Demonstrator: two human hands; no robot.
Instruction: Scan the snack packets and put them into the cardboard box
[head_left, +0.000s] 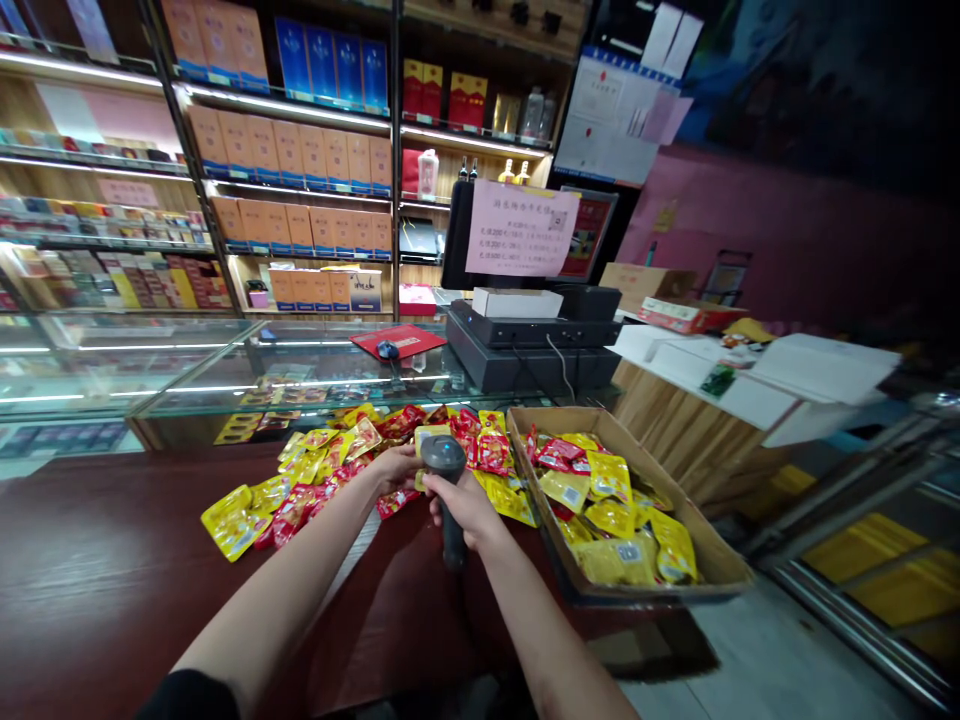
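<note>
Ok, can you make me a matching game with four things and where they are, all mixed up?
Things:
1. computer mouse
2. dark scanner
3. pink sign
4. cardboard box

Places and states:
A. has shiny packets inside
B. up on the black monitor
C. on the red mat
D. in the right hand

Right pairs: 1-C, 2-D, 3-B, 4-A

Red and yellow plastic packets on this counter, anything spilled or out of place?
Only their untidy heap stands out: it lies loose and overlapping on the dark red counter, beside a shallow brown cardboard tray of similar packets. No tear is visible.
</note>
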